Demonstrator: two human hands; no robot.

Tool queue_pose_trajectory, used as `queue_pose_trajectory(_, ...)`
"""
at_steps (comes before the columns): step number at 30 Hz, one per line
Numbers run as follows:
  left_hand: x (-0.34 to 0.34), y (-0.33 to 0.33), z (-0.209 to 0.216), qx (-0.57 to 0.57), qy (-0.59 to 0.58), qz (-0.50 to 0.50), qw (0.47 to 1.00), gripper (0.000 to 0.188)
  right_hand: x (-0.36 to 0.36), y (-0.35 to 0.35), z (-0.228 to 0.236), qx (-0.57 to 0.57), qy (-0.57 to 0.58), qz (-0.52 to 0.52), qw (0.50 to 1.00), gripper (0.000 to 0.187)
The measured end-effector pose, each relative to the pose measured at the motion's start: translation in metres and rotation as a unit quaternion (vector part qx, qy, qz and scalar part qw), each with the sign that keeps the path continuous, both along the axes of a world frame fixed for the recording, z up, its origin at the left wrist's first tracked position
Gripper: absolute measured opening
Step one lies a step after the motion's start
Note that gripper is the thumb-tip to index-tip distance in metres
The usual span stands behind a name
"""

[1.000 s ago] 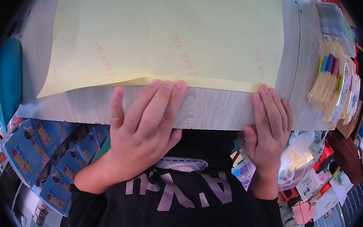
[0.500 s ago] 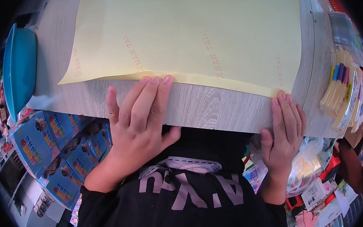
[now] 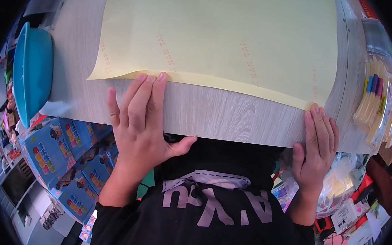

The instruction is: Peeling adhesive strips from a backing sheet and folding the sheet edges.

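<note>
A large pale yellow sheet [image 3: 219, 38] with faint reddish printing lies flat on a light wood-grain table [image 3: 205, 114]. My left hand [image 3: 140, 119] rests flat on the table's near edge, its fingertips touching the sheet's lower left edge, which curls up slightly. My right hand [image 3: 318, 148] lies flat at the table's near right corner, fingertips at the sheet's lower right corner. Neither hand grips anything.
A teal bowl-shaped dish [image 3: 30, 72] sits at the table's left edge. Clear packets of coloured items [image 3: 378, 106] lie along the right edge. Blue printed boxes [image 3: 64, 155] are stacked on the floor at the left, and assorted packages [image 3: 348, 208] crowd the right.
The view has shifted so the sheet and table sit further right and lower. My hands have spread wider apart along the near edge, the right one reaching the table's corner.
</note>
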State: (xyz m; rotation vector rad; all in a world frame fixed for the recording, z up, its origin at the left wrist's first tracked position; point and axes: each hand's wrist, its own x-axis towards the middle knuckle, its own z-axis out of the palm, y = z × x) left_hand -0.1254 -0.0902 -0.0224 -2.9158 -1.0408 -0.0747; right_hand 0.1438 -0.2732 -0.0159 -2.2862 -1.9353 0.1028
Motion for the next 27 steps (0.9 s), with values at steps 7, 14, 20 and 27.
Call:
queue_pose_trajectory(7,-0.016,0.013,-0.003,-0.010,-0.025,0.023,0.999,0.115,0.002,-0.002,-0.003,-0.002,-0.001,0.003,1.000,0.049)
queue_pose_trajectory(14,-0.032,0.020,-0.003,0.003,-0.029,0.068,0.997,0.114,0.000,-0.002,0.001,-0.004,-0.003,0.001,1.000,0.049)
queue_pose_trajectory(20,-0.035,0.026,-0.006,0.006,-0.041,0.095,0.995,0.111,0.000,-0.003,-0.003,0.017,-0.003,-0.014,1.000,0.046)
queue_pose_trajectory(27,-0.047,0.034,-0.003,0.021,-0.050,0.124,0.991,0.108,0.000,-0.002,-0.001,0.019,-0.003,-0.007,1.000,0.047)
